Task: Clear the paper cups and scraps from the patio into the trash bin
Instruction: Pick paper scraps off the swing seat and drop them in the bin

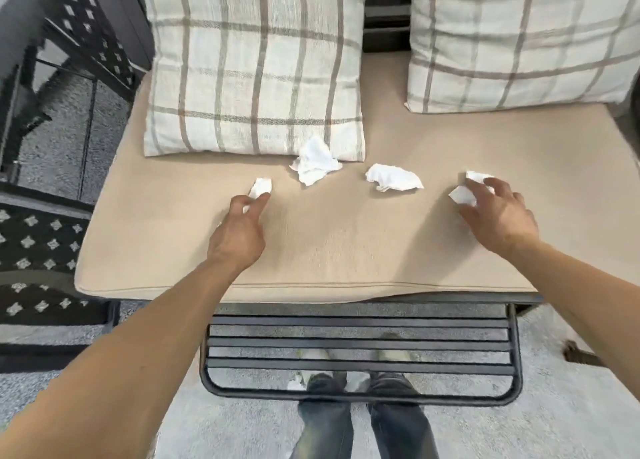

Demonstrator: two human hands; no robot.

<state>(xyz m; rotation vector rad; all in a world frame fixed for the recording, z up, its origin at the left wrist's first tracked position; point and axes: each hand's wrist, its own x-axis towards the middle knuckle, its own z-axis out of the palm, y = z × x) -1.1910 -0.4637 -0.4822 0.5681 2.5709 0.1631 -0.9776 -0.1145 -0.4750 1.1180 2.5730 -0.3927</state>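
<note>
Both hands are out over the tan seat cushion [311,250], whose front half lies bare and open right to its piped front edge. The left hand [239,230] pinches a small white paper scrap [260,188] at its fingertips; the right hand [498,212] curls its fingers over another scrap [462,195], much of it hidden beneath them. Between the hands lie two more: a crumpled napkin [315,164] touching the left plaid pillow [252,67], and a flatter wad [393,178] lying apart. The right plaid pillow [526,42] is cut off at the frame's edge. A black slatted footrest [360,351] juts out below the cushion.
</note>
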